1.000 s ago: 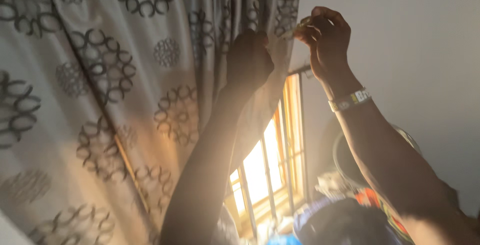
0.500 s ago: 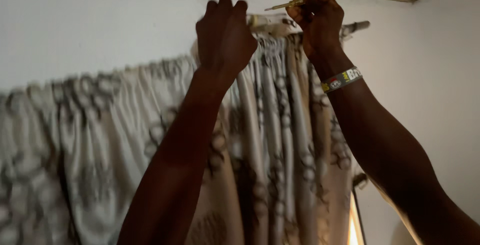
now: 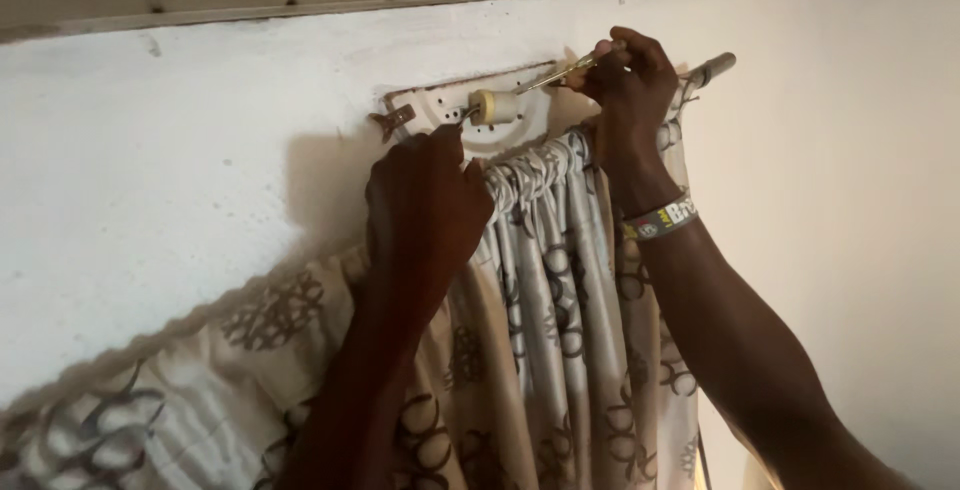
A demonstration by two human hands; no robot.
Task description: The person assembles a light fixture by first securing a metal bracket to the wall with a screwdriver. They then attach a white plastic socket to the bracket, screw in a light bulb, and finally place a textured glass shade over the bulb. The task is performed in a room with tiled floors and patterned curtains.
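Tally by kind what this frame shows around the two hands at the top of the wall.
Hands: 2, left hand and right hand
Screwdriver-like tool: 1
Wall bracket: 1
Curtain rod: 1
Patterned curtain: 1
Wristband: 1
Total: 7

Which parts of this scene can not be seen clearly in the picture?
- Head view: the tool tip at the white bracket is hidden by the left hand.
- Head view: the grip of the slim tool is covered by the right hand.
- Head view: the curtain is cut off by the bottom edge.
- Head view: the rod is mostly hidden by curtain and hand.
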